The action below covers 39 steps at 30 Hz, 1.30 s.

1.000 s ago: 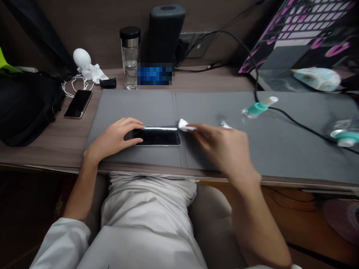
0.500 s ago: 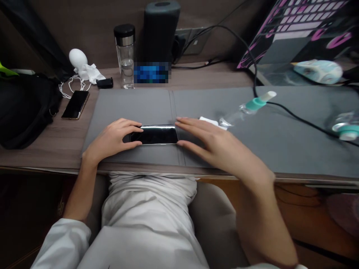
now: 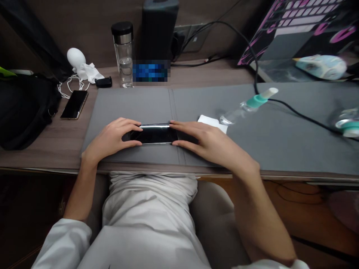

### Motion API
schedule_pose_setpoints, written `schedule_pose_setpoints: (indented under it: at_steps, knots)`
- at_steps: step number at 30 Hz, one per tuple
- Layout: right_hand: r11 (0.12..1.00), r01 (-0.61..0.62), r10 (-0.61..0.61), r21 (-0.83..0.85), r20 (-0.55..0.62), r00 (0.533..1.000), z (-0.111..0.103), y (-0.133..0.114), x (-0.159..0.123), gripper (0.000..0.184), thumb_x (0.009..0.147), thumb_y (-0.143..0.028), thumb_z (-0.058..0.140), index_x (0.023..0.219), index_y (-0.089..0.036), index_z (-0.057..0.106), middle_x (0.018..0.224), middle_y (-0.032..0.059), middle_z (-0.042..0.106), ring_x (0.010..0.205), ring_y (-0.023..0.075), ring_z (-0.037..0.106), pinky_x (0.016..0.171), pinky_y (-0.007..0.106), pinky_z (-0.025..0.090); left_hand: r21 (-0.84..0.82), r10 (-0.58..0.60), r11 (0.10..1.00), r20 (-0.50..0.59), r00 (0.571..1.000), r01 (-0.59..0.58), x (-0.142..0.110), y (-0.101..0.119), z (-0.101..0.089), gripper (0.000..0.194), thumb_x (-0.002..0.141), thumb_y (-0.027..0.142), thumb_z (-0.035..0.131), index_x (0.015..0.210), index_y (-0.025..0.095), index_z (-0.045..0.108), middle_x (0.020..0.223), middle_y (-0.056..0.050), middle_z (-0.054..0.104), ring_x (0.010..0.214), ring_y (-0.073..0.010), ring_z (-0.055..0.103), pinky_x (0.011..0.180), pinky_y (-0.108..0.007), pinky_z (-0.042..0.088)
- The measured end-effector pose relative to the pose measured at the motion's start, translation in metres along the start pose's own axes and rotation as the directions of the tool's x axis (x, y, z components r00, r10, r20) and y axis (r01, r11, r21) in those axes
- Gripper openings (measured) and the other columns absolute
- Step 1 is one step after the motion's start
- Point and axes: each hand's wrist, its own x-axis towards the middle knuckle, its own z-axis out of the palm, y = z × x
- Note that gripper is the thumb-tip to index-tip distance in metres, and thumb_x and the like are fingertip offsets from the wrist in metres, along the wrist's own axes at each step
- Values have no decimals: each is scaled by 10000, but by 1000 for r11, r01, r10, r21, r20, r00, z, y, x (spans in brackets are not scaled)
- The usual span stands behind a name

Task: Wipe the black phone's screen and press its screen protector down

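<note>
Black smartphone [image 3: 154, 136] | glossy screen facing up | being held flat by both short ends | on grey desk mat [image 3: 131, 104]

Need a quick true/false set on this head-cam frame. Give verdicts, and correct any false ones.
1. The left hand and right hand both hold the black smartphone at its ends. True.
2. The right hand holds the white wipe. False: the wipe lies on the gray desk mat, just beyond that hand.
3. The clear bottle with a teal collar stands upright. False: it lies on its side on the mat.
4. A second smartphone lies on the wood desktop, left of the mat. True.
</note>
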Motion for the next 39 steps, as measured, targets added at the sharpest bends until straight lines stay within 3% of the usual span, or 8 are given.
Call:
schedule_pose_setpoints:
  at_steps: [14, 22, 27, 39]
  knots:
    - [1000, 18, -18, -23, -3, 1000, 0, 1, 0, 484, 1129, -429, 589, 1591, -307, 662, 1618, 53, 674, 1359, 321, 739, 1152, 537, 612, 0, 8, 1000, -2, 1000, -8, 0, 0, 1, 310, 1067, 470, 731, 1287, 256, 776, 1479, -75, 762, 1342, -289, 692, 1180, -498, 529]
    - [996, 75, -75, -44, 10, 997, 0, 5, -1, 466, 1158, -436, 522, 1534, -238, 713, 1625, 98, 665, 1392, 329, 715, 1166, 539, 597, 5, 6, 1000, 2, 1000, -6, 1, 1, 0, 315, 1074, 469, 721, 1287, 245, 777, 1485, -74, 761, 1346, -288, 691, 1177, -481, 529]
    - [995, 80, -80, -55, 2, 997, 2, 6, -2, 454, 1165, -457, 499, 1523, -287, 721, 1632, 72, 661, 1373, 328, 723, 1145, 534, 603, 7, -4, 1000, 12, 1000, 4, 1, 2, -1, 320, 1074, 480, 711, 1289, 253, 778, 1489, -76, 759, 1347, -289, 690, 1185, -496, 526]
    - [995, 74, -75, -61, -17, 997, 1, 5, -1, 498, 1156, -479, 520, 1575, -258, 673, 1600, 78, 694, 1334, 316, 740, 1128, 504, 612, 22, 10, 1000, 28, 1000, -11, 0, -2, -2, 385, 1020, 490, 804, 1318, 250, 763, 1500, -67, 749, 1317, -288, 690, 1151, -465, 533]
